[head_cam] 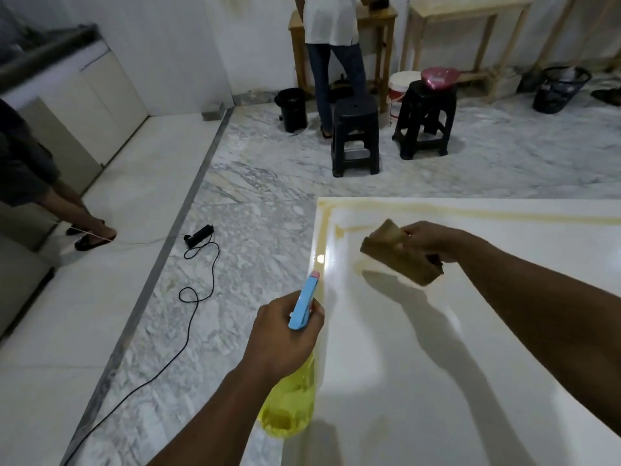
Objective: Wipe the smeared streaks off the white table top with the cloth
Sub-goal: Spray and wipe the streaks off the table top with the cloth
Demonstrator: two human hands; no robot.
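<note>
A glossy white table top (420, 348) fills the lower right. Yellowish smeared streaks (470, 210) run along its far edge and down its left edge near the far corner. My right hand (431, 240) grips a folded brown cloth (400, 255), held just above the table near that corner; its shadow falls on the surface below. At the table's left edge my left hand (285, 334) is closed around a spray bottle (290, 408) with a yellow body and a blue trigger head, nozzle pointing toward the far corner.
Two black plastic stools (354, 136) stand on the marble floor beyond the table, with a black bin (291, 109) and white bucket (401, 92). A person stands at a wooden table (376, 21) at the back. Another person's feet (90, 235) are left. A black cable (198, 290) lies on the floor.
</note>
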